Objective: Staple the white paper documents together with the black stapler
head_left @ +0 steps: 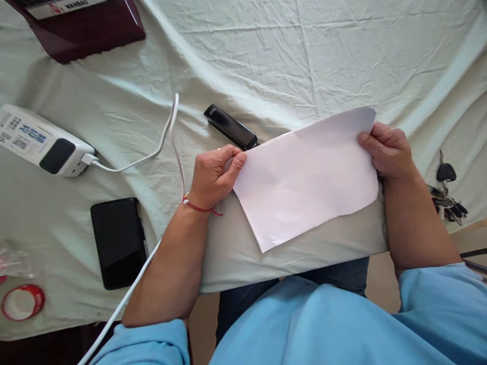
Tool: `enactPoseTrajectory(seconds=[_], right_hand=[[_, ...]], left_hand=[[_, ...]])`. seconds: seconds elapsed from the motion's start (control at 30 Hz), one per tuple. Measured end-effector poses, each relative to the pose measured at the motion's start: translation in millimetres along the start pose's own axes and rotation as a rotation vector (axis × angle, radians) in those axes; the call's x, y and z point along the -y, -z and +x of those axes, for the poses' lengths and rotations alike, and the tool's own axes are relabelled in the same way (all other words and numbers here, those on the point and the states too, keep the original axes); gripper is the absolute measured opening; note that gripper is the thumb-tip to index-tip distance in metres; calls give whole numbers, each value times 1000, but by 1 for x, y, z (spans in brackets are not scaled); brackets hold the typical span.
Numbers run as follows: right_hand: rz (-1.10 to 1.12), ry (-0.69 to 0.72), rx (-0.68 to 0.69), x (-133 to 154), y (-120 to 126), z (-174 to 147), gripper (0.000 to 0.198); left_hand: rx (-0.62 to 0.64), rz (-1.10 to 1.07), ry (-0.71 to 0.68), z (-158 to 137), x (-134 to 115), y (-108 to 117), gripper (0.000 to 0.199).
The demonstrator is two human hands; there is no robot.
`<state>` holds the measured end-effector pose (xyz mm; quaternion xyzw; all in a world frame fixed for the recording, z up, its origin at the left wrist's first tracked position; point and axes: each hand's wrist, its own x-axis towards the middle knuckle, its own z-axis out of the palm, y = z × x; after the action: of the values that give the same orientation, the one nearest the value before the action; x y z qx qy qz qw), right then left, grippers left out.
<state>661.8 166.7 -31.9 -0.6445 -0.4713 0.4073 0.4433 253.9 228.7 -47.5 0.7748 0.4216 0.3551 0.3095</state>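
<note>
Through the head camera I had the white paper point(312, 177) up in front of me, held slantwise between both hands over the near edge of the cloth-covered worktop point(243, 40). The left hand point(217, 175) had its fingers clamped on the paper's upper left corner, thumb on top. The right hand point(390, 151) gripped the right side near the upper corner, its thumb also pressed on the face, the other fingers behind. The face towards me looked blank and slightly creased; I couldn't tell whether the lower edge touched the cloth.

Just beyond the left hand I saw a black stapler point(231, 126), its nearer end close by the paper's top edge. A red cord bracelet point(201, 208) circled the left wrist, and a white cable point(133, 165) ran from a white power strip point(57, 147) to that arm and out again below it. Left of the forearm lay a dark-screened phone point(118, 243), with a red tape roll point(38, 299) further left. I had a maroon object point(95, 33) at the top left, and a bunch of keys point(446, 172) beside the right forearm.
</note>
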Motion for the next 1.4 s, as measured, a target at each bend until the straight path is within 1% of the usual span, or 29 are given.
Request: enactPoseTrajectory(seconds=[0.07, 0.13, 0.3, 0.4, 0.5, 0.63, 0.7, 0.77, 0.87, 0.9, 0.97, 1.03, 1.1, 1.17, 1.23, 1.33, 1.4], right_hand=[[37, 2, -47, -2, -1, 0, 54], [57, 12, -67, -5, -1, 0, 52], [29, 45, -73, -11, 2, 3, 48], [53, 52, -70, -10, 3, 4, 46], [89, 41, -89, -7, 1, 5, 50], [102, -19, -122, 2, -4, 5, 58], [83, -69, -85, 8, -4, 4, 58], [46, -150, 14, 13, 0, 2, 55], [-6, -264, 181, 17, 14, -4, 47], [-15, -285, 209, 18, 19, -8, 44], [-12, -322, 219, 19, 24, -17, 41], [10, -355, 174, 18, 23, -26, 39], [42, -326, 20, 17, 17, -31, 33], [57, -244, -159, 16, 9, -28, 24], [11, -124, -274, 15, 3, -19, 14], [-218, 13, -320, 14, -3, 0, 7], [-347, 85, -334, 10, -7, 10, 9]], left_hand=[[28, 28, -6, 1, 1, -1, 33], [29, 33, 19, 1, 3, -1, 30], [-71, -6, 86, 0, 5, -2, 22], [-85, -33, 132, -2, 7, -2, 21], [-77, -62, 146, -2, 9, -3, 20], [-59, -39, 130, 0, 10, -1, 19], [-52, -23, 130, 1, 10, 0, 20], [-54, -15, 129, 2, 9, 1, 20], [-59, -1, 119, 3, 8, 2, 20], [-58, 11, 121, 3, 7, 2, 20], [-45, 54, 149, 3, 4, 3, 22], [-25, 103, 186, 2, 0, 4, 24], [0, 142, 196, 2, -3, 3, 26], [27, 180, 158, 2, -4, 1, 27], [54, 230, 106, 1, -4, -2, 28], [53, 274, 68, -2, -2, -7, 27], [-1, 290, 64, -5, 1, -8, 25]])
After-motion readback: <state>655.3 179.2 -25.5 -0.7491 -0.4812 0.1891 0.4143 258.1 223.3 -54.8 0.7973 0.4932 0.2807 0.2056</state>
